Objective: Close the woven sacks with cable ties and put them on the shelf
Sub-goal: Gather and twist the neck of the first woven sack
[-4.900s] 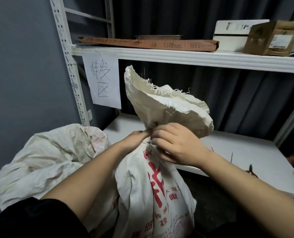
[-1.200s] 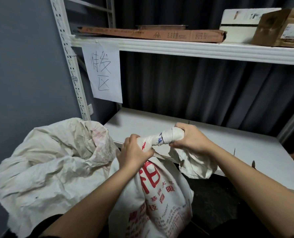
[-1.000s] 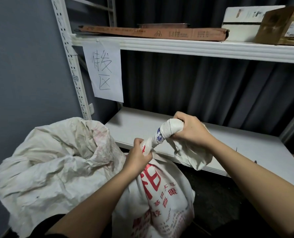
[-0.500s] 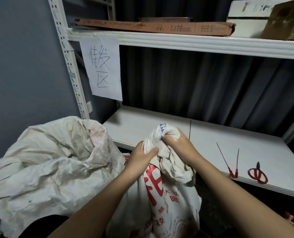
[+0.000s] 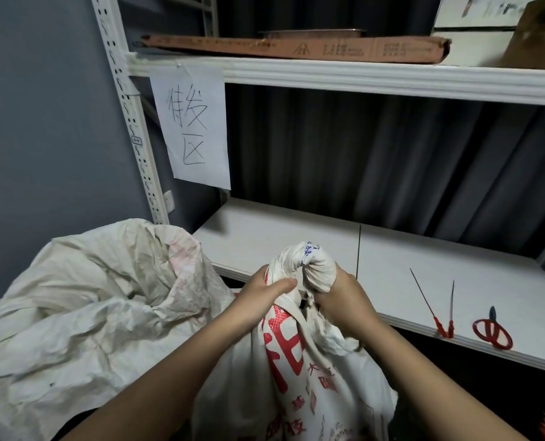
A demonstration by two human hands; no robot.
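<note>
White metal shelf (image 5: 296, 237) with a grey lower board and an upper board above it; all positions below are given relative to this shelf. A crumpled, unprinted woven sack (image 5: 83, 310) lies slumped in front of the shelf's left upright. The red-printed woven sack (image 5: 296, 361) stands in front of the lower board's front edge, its twisted neck (image 5: 309, 265) folded over and rising just above that edge.

Both forearms reach forward and upward from the lower frame toward the neck. The left hand (image 5: 258, 300) has its grip closed round the sack just below the fold, thumb laid across the front of the fabric. The right hand (image 5: 344, 297) has its grip closed on the doubled-over end of the neck, fingers wrapped behind it, knuckles toward the camera.

On the upper board lie a long flat brown carton (image 5: 296, 49) and, at its right end, a white box (image 5: 474, 33) and a brown box (image 5: 541, 33). A handwritten paper sign (image 5: 194, 128) hangs from the upper board's left front edge. Near the lower board's right front edge lie red-handled scissors (image 5: 492, 331) and, just left of them, two red-headed cable ties (image 5: 436, 310), untouched.
</note>
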